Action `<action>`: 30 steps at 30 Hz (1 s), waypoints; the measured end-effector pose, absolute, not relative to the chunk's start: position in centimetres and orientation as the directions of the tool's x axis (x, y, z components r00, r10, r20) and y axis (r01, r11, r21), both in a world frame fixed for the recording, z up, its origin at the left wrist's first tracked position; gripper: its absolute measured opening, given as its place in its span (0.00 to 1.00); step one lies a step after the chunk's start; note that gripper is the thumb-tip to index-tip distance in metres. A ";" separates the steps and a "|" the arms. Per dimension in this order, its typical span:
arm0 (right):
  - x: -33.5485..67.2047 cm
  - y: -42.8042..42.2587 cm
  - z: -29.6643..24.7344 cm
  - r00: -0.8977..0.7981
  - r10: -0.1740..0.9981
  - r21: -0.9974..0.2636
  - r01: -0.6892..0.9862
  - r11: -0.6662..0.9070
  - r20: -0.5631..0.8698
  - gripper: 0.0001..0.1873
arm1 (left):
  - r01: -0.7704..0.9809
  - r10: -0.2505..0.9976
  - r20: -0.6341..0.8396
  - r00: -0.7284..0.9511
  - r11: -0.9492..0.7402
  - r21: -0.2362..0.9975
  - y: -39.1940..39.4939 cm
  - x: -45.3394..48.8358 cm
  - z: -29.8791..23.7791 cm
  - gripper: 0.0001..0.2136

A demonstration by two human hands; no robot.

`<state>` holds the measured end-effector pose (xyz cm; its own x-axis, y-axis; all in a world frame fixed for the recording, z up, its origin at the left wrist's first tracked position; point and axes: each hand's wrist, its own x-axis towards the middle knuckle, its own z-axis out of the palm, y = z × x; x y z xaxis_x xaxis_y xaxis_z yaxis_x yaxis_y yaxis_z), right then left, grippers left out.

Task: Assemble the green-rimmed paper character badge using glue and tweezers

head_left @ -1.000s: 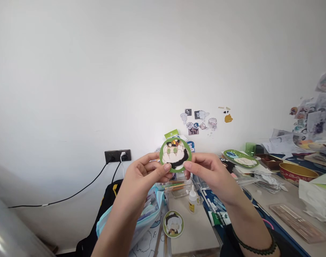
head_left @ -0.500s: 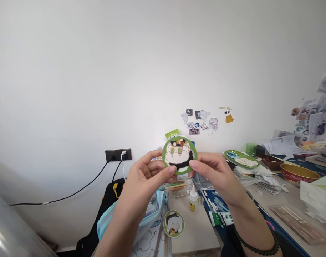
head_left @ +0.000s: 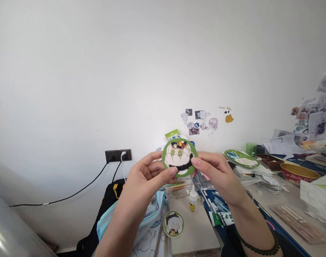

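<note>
As L hand (head_left: 148,175) & R hand (head_left: 218,172) pinch round card (head_left: 179,157) by its edge, step's prob. inspection; next move likely needs steady grip.

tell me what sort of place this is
Likely a craft workspace: a green-rimmed picture disc held up, a squeeze bottle on the worktop, and small cut-out pictures on the wall.

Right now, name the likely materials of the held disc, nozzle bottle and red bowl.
Held disc: perhaps card or wood, fairly matte, as no glare shows and its pieces look layered.
Nozzle bottle: likely plastic, translucent, from its milky body.
Red bowl: perhaps coated plastic or metal; its inside has a golden sheen.
</note>
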<state>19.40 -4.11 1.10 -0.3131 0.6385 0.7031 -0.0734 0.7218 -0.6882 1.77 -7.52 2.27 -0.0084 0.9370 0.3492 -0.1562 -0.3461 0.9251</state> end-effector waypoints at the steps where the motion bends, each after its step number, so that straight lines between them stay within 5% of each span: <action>1: 19.4 -4.1 1.1 -0.315 0.635 -0.686 -0.076 0.724 0.705 0.20 | -0.146 0.938 0.346 -0.015 -0.345 0.927 -7.5 1.8 2.3 0.20; 30: 18.9 -4.5 0.8 -0.216 0.599 -0.627 -0.097 0.773 0.771 0.21 | -0.077 0.947 0.311 0.082 -0.305 0.949 -7.9 3.0 1.5 0.08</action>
